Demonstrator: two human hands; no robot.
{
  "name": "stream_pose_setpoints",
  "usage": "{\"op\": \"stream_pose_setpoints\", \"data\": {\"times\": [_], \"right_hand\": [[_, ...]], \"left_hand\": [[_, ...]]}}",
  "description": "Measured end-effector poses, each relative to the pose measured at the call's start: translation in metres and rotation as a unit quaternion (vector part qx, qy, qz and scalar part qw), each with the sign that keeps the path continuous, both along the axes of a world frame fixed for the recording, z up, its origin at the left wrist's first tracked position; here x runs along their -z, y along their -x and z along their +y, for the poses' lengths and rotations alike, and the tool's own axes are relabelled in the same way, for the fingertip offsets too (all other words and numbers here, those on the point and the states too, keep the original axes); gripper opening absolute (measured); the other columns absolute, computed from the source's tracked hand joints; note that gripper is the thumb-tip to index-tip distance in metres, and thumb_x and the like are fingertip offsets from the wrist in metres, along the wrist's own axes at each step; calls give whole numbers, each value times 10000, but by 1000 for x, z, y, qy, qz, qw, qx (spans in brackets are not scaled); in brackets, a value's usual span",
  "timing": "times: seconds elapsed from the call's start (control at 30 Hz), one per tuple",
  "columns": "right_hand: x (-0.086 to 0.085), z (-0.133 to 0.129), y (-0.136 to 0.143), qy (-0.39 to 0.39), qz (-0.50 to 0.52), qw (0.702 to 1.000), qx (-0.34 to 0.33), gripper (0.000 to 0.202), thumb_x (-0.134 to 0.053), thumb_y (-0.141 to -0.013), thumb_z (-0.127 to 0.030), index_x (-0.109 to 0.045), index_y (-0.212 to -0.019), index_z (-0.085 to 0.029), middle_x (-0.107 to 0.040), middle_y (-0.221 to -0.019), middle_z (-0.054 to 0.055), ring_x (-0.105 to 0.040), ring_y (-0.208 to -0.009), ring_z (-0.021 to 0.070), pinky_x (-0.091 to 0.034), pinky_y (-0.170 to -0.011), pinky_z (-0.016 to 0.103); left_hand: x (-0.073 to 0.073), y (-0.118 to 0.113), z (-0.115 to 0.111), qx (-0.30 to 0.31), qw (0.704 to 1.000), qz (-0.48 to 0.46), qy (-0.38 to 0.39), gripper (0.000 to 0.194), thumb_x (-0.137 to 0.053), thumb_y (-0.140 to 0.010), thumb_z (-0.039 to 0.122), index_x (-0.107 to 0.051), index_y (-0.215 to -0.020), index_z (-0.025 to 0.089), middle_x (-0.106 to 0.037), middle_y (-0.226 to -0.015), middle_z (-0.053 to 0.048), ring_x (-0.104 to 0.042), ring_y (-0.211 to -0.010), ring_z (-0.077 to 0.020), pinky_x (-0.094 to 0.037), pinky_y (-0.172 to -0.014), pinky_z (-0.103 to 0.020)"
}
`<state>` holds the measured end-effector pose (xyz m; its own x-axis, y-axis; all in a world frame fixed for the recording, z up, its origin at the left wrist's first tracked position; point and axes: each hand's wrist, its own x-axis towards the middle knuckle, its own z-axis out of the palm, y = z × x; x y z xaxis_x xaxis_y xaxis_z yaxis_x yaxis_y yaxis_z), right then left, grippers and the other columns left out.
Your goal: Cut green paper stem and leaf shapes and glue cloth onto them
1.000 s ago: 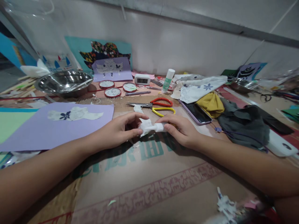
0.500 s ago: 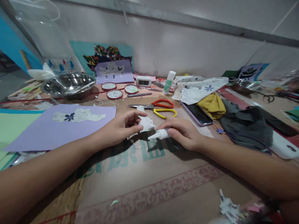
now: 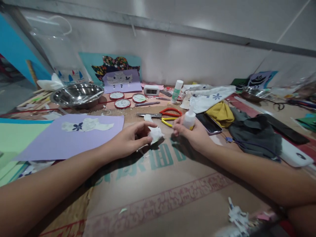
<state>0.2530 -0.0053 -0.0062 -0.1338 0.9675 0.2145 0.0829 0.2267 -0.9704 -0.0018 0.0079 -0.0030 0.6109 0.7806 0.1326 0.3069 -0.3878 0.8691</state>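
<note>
Between the thumb and fingers of my left hand (image 3: 130, 138) is a small white cloth piece (image 3: 156, 134), held just above the cardboard (image 3: 158, 187). My right hand (image 3: 195, 133) is wrapped round a white glue bottle (image 3: 189, 119), whose nozzle points up. Scissors (image 3: 170, 113) with one red and one yellow handle lie behind the hands, close to the bottle. Left of my left hand is a purple sheet (image 3: 74, 144) bearing a white cloth shape (image 3: 98, 125) with a dark blue flower.
A metal bowl (image 3: 79, 95), small red-rimmed dishes (image 3: 122, 103), a digital clock (image 3: 151, 90) and a glue stick (image 3: 177, 91) stand at the back. On the right lie a phone (image 3: 209, 124), yellow cloth (image 3: 221, 113) and dark cloth (image 3: 251, 138). Scraps (image 3: 238, 215) lie at front right.
My right hand has moved slightly right, away from the cloth piece, and turned the glue bottle from pointing left to upright. My left hand still holds the piece.
</note>
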Motion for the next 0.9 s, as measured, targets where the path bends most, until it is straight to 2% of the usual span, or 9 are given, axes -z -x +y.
{"op": "stream_pose_setpoints", "data": {"times": [0.1,0.17,0.23,0.37,0.5,0.6,0.7,0.8,0.9], "right_hand": [[-1,-11,6,13,-40,994,-97,285,-754,-831,-377,-538,-870,-197,-621,-755,-12,-636,-694,147,-531,-651,288],[-1,-16,9,15,-59,990,-130,264,-752,-827,-341,-537,-868,-195,-618,-748,-17,-638,-702,148,-538,-657,293],[-1,-18,11,26,-57,988,-144,277,-760,-813,-328,-520,-830,-192,-631,-802,-7,-641,-697,140,-543,-662,299],[-3,-17,13,51,-16,988,-143,330,-784,-785,-324,-479,-777,-198,-625,-794,-17,-642,-660,123,-538,-633,281],[-6,-14,14,89,29,990,-108,388,-837,-717,-303,-464,-737,-199,-614,-729,-43,-665,-628,121,-561,-624,270],[-8,-14,17,117,71,986,-91,411,-856,-692,-311,-464,-727,-196,-613,-714,-51,-682,-613,119,-580,-616,262],[-8,-18,19,132,89,982,-106,397,-858,-700,-306,-479,-729,-192,-621,-726,-43,-696,-626,122,-591,-613,257],[-5,-20,19,128,88,980,-128,358,-848,-721,-291,-506,-738,-188,-653,-765,-21,-702,-656,123,-606,-650,269],[-1,-19,19,125,89,979,-136,339,-848,-722,-284,-528,-779,-187,-683,-816,-8,-709,-689,119,-609,-696,272]], "left_hand": [[-5,-3,-10,5,998,17,-52,377,-576,-952,321,-557,-1315,217,-648,-993,-27,-604,-829,-160,-485,-749,-283],[-8,-6,-16,8,996,26,-83,367,-570,-950,310,-562,-1308,230,-667,-1065,-38,-614,-898,-172,-488,-800,-293],[-10,-8,-20,4,995,30,-92,367,-563,-949,314,-561,-1307,233,-671,-1018,-28,-614,-881,-172,-489,-791,-292],[-9,-10,-21,-8,997,18,-71,386,-571,-942,350,-563,-1310,233,-648,-899,-2,-608,-792,-161,-492,-733,-284],[-10,-10,-19,-15,997,40,-72,444,-614,-918,431,-573,-1312,231,-677,-959,-24,-636,-835,-186,-497,-769,-313],[-10,-13,-17,-28,985,84,-146,431,-736,-812,505,-662,-1114,207,-687,-975,-47,-627,-884,-227,-478,-792,-340],[-10,-16,-17,-22,975,108,-193,253,-692,-860,443,-699,-933,201,-691,-909,-49,-609,-846,-217,-456,-770,-329],[-11,-16,-19,-34,982,83,-167,172,-618,-909,346,-701,-866,202,-692,-832,-22,-599,-762,-177,-449,-728,-295],[-13,-16,-23,-64,991,63,-102,208,-625,-899,349,-672,-759,203,-656,-717,18,-567,-663,-150,-441,-657,-269]]}}
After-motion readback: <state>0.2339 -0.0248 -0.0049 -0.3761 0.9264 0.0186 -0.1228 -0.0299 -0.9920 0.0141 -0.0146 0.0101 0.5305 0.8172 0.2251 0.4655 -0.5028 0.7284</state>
